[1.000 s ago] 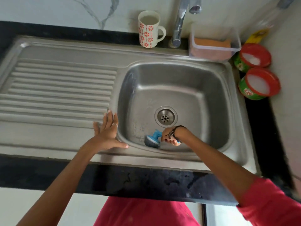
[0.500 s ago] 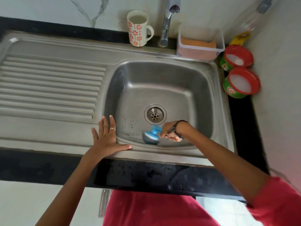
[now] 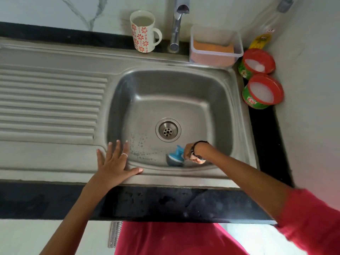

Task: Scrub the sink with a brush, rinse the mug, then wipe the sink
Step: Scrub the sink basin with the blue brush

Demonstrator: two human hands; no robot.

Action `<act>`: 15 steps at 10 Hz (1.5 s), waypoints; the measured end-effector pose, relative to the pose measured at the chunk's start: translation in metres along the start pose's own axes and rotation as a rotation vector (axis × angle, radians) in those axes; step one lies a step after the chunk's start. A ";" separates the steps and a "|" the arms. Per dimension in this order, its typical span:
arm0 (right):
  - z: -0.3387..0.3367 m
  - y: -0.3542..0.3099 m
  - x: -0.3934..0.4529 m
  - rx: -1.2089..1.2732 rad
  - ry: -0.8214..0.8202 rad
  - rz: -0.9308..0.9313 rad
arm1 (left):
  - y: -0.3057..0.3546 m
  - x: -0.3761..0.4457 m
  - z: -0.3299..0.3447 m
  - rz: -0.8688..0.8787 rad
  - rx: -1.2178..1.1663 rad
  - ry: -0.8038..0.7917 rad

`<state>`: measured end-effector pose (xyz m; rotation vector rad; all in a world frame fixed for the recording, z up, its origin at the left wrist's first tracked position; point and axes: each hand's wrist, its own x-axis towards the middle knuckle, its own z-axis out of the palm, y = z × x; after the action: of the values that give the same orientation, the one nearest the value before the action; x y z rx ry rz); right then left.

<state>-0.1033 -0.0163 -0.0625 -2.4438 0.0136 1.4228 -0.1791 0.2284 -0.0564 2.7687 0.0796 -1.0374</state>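
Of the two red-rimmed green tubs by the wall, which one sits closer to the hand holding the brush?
The nearer tub, showing the "EXO" label; the other tub sits behind it, beside the sponge box.

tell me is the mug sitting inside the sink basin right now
No, the mug stands upright on the ledge behind the sink, left of the faucet.

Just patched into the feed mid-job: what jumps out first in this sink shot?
The right hand gripping a blue brush against the near wall of the steel sink, just in front of the drain. The left hand lies flat on the sink's front-left rim. At the back, a flowered mug stands left of the tap, with two red-rimmed tubs in the right corner.
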 end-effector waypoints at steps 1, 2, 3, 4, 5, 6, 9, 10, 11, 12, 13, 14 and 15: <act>-0.009 0.011 0.023 -0.109 -0.055 0.170 | -0.001 -0.003 0.004 0.175 -0.029 -0.052; -0.001 -0.046 0.013 -0.006 -0.008 0.063 | -0.003 -0.008 0.007 0.338 -0.208 -0.040; 0.013 -0.081 0.028 -0.009 -0.063 0.014 | 0.001 -0.010 0.004 0.380 -0.274 -0.024; 0.030 -0.105 0.052 -0.136 -0.111 -0.052 | 0.000 -0.005 0.004 0.354 -0.284 0.010; 0.026 -0.075 0.042 -0.230 -0.134 -0.036 | 0.005 0.000 -0.003 0.323 -0.204 -0.031; 0.005 -0.042 0.021 -0.308 -0.065 0.150 | 0.008 0.002 -0.008 0.313 -0.200 -0.076; 0.029 -0.075 0.032 0.174 -0.066 0.029 | 0.016 0.010 -0.007 0.290 -0.199 -0.110; 0.024 -0.064 0.018 0.308 -0.022 -0.038 | 0.017 0.008 -0.007 0.295 -0.148 -0.075; 0.003 -0.031 0.010 0.265 -0.114 0.116 | 0.019 0.006 -0.005 0.307 -0.129 -0.054; -0.023 0.020 -0.013 0.110 -0.078 0.297 | 0.027 0.003 -0.004 0.347 -0.157 -0.018; -0.029 0.038 -0.036 0.012 0.064 0.316 | 0.036 0.003 -0.005 0.388 -0.159 -0.016; -0.023 0.026 -0.032 0.302 -0.080 0.261 | 0.053 0.002 -0.003 0.415 -0.120 0.034; -0.014 -0.005 -0.023 0.250 -0.159 0.164 | 0.061 -0.001 -0.006 0.394 -0.084 0.054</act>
<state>-0.1024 -0.0189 -0.0349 -2.1632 0.3420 1.5750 -0.1690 0.1696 -0.0426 2.5871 -0.3899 -0.8352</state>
